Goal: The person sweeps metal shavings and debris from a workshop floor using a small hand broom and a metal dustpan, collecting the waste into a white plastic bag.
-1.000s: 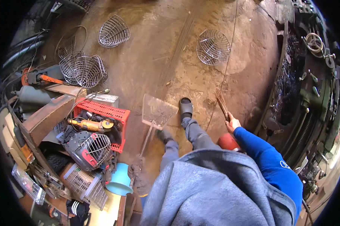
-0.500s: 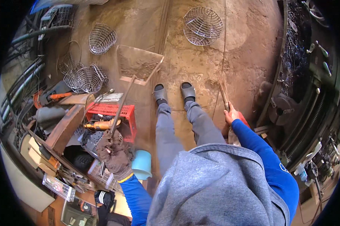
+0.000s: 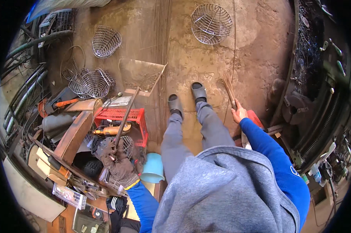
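Dustpan (image 3: pixel 142 75), edge perhaps off floor (image 3: pixel 179 58), open room beyond slippers (image 3: pixel 199 92)

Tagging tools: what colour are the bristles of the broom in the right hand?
Brown bristles, seen best in the head view.

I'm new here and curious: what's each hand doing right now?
Left hand: closed, holding the long-handled dustpan.
Right hand: closed, holding a whisk broom.
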A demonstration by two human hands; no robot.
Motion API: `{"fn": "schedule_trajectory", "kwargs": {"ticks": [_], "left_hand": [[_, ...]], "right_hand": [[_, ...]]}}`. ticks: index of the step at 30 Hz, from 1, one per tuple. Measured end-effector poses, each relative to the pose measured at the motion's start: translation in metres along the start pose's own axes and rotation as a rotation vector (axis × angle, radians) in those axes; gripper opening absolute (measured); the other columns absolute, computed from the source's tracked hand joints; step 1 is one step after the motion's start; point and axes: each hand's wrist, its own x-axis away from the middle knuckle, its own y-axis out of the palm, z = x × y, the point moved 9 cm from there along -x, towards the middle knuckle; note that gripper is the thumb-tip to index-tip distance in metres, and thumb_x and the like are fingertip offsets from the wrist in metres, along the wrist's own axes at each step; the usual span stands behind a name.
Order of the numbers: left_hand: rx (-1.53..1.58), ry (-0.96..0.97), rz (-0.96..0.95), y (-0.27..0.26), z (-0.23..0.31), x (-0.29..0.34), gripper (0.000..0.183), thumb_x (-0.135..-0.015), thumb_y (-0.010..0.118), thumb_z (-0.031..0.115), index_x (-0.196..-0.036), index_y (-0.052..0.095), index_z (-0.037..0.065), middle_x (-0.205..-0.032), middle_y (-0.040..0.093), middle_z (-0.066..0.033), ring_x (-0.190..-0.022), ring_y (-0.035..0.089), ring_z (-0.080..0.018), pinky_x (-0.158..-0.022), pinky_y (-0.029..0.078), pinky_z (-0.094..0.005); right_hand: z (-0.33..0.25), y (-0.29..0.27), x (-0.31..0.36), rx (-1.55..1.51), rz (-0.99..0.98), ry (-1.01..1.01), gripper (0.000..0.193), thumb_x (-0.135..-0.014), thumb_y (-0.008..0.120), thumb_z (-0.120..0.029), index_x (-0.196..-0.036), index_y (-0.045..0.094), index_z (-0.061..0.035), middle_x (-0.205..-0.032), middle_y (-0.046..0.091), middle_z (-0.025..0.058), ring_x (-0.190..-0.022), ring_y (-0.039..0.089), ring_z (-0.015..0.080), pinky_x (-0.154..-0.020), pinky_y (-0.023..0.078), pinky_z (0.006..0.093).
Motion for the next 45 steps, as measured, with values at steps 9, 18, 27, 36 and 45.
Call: {"fn": "schedule_trajectory", "kwargs": {"ticks": [9,18,27,36,45], "left_hand": [[-0.546,0.053,0.084,-0.037,-0.011,0.019,0.023,-0.094,0.056,0.020,-0.098,0.056,-0.003,-0.109,0.060,-0.0196,-0.099,0.059,-0.0290,-0.094,0.054,-0.0523],[-0.262,-0.130,0.124,-0.092,-0.064,0.035,0.035,-0.091,0.059,0.027,-0.107,0.059,-0.005,-0.108,0.060,-0.0143,-0.100,0.060,-0.0260,-0.094,0.053,-0.0448],[-0.604,-0.078,0.131,-0.125,-0.136,0.066,0.037,-0.089,0.063,0.038,-0.095,0.061,0.001,-0.096,0.062,-0.0070,-0.088,0.058,-0.0205,-0.076,0.049,-0.0344],[-0.589,-0.431,0.299,-0.134,-0.226,0.124,0.038,-0.091,0.058,0.038,-0.091,0.063,0.000,-0.087,0.062,-0.0095,-0.080,0.058,-0.0204,-0.072,0.047,-0.0352],[-0.671,-0.462,0.269,-0.169,-0.273,0.146,0.037,-0.091,0.057,0.036,-0.093,0.064,-0.001,-0.087,0.063,-0.0111,-0.080,0.059,-0.0226,-0.073,0.048,-0.0360]], "right_hand": [[-0.045,0.020,-0.012,0.085,-0.119,-0.070,0.067,-0.086,0.057,-0.023,-0.146,0.030,-0.0102,-0.118,0.059,0.0291,-0.110,0.056,0.0450,-0.098,0.043,0.0479],[-0.086,0.007,-0.047,0.178,-0.063,-0.265,0.064,-0.085,0.056,-0.020,-0.144,0.032,-0.0074,-0.112,0.061,0.0293,-0.105,0.058,0.0449,-0.095,0.045,0.0484],[-0.215,0.018,-0.178,0.324,0.100,-0.681,0.055,-0.086,0.056,-0.016,-0.138,0.039,-0.0087,-0.095,0.064,0.0292,-0.088,0.062,0.0458,-0.079,0.050,0.0516],[-0.362,0.070,-0.354,0.419,0.217,-0.689,0.046,-0.086,0.056,-0.029,-0.126,0.049,-0.0079,-0.101,0.065,0.0266,-0.097,0.063,0.0426,-0.086,0.050,0.0482],[-0.229,0.261,-0.231,0.432,0.031,-0.777,0.055,-0.084,0.055,-0.016,-0.137,0.042,-0.0070,-0.074,0.063,0.0271,-0.067,0.064,0.0434,-0.062,0.050,0.0537]]}}
